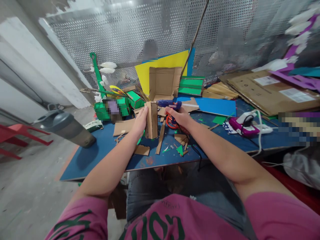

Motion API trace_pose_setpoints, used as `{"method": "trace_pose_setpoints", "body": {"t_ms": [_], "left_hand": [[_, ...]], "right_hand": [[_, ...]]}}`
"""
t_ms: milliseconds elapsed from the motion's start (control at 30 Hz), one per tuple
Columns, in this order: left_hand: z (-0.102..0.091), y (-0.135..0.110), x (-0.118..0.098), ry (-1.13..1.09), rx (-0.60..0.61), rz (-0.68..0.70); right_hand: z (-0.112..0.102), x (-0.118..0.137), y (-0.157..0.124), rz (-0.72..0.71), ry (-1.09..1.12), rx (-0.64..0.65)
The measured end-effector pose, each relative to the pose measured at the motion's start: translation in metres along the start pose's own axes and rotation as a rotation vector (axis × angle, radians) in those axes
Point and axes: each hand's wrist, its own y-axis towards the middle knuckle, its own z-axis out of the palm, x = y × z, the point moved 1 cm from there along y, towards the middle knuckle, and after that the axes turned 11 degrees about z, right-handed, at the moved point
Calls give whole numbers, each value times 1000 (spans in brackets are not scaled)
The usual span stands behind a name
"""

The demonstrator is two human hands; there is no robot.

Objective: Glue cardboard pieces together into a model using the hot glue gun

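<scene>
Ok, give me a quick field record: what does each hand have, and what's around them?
left hand: grips upright cardboard piece
right hand: holds blue glue gun, nozzle at the cardboard's top edge
surface: blue table, cardboard scraps near the hands
behind: open cardboard box
far left: grey bottle on the table

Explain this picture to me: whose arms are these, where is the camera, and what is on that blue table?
No machine here: the single picture comes from a camera worn on a person's head, looking down at their own arms. The left hand holds an upright cardboard piece on the blue table. The right hand grips a blue glue gun, its nozzle at the cardboard's top. Around them lie cardboard scraps, an open cardboard box, a yellow sheet and, to the left, a grey bottle.
</scene>
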Motion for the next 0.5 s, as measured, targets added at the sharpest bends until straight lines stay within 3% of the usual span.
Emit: {"method": "trace_pose_setpoints", "body": {"t_ms": [500], "left_hand": [[1, -2, -6, 261, 80, 127]], "right_hand": [[-2, 0, -1, -10, -48, 15]]}}
